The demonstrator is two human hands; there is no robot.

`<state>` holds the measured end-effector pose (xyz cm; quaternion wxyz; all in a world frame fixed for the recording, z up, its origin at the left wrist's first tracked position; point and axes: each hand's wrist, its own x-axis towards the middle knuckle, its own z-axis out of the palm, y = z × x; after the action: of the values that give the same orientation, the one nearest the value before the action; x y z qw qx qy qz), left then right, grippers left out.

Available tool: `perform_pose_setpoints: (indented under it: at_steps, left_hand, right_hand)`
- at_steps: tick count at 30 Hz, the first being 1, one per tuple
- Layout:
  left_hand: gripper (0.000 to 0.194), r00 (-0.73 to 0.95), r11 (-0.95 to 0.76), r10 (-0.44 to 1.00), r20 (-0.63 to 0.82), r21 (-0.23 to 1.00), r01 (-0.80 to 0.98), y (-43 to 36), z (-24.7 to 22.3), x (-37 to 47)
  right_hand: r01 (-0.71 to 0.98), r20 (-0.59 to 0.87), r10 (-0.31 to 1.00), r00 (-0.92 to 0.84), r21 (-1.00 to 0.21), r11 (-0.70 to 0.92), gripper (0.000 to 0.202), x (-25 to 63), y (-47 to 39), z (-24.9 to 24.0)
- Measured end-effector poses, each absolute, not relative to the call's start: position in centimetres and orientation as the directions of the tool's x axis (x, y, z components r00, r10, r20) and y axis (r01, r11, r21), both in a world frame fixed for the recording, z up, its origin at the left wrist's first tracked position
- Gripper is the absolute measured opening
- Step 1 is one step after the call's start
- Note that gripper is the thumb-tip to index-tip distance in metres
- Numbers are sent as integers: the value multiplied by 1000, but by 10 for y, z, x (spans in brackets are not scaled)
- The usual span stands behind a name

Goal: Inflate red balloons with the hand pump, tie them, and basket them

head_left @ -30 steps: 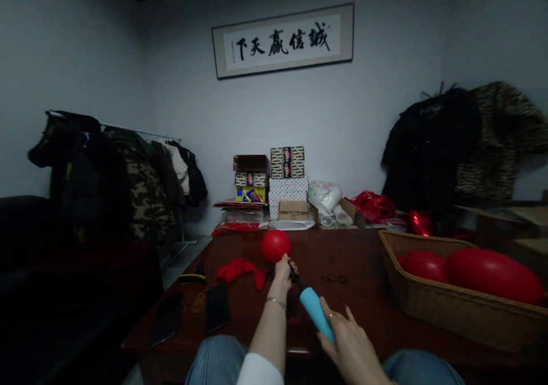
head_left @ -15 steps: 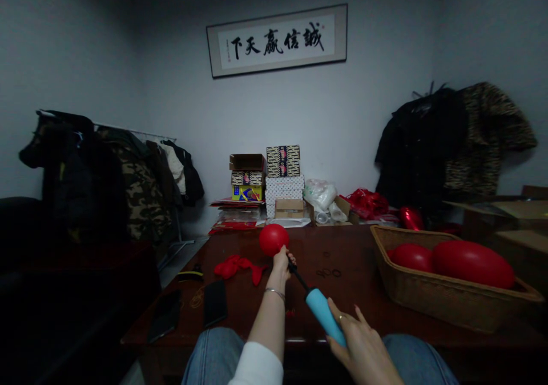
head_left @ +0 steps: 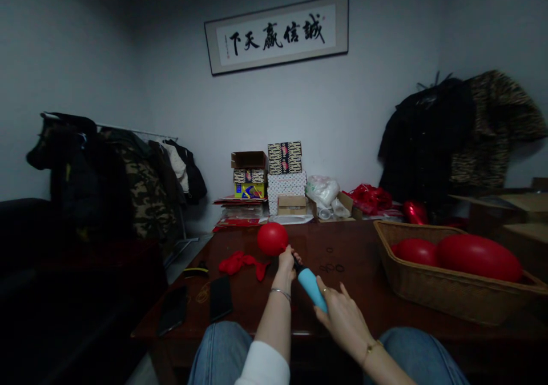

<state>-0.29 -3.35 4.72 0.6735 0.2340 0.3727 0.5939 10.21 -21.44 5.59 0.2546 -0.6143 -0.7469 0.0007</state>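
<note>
A round, partly inflated red balloon sits at the far end of a blue hand pump. My left hand is closed around the balloon's neck and the pump's black front end; the nozzle itself is hidden. My right hand grips the rear of the blue pump body, its thumb and fingers along the sides. Little of the black shaft shows between the two parts. Limp red balloons lie on the table left of my left hand.
On the dark table are a wicker basket with inflated red balloons, two dark phone-like slabs, a black-and-yellow tool and several thin rings. Stacked boxes stand at the back.
My right hand has pushed the blue pump body forward toward my left hand, so the black shaft shows much less. The view has shifted slightly.
</note>
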Motion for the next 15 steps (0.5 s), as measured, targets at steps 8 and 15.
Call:
perform_pose_setpoints:
  at_steps: [8, 15]
  left_hand:
    - [26, -9, 149, 978, -210, 722, -676, -26, 53, -18]
    - [25, 11, 168, 974, -227, 685, -708, -27, 49, -15]
  right_hand:
    - [871, 434, 884, -177, -349, 346, 57, 138, -256, 37]
    - [882, 408, 899, -156, -352, 313, 58, 141, -258, 45]
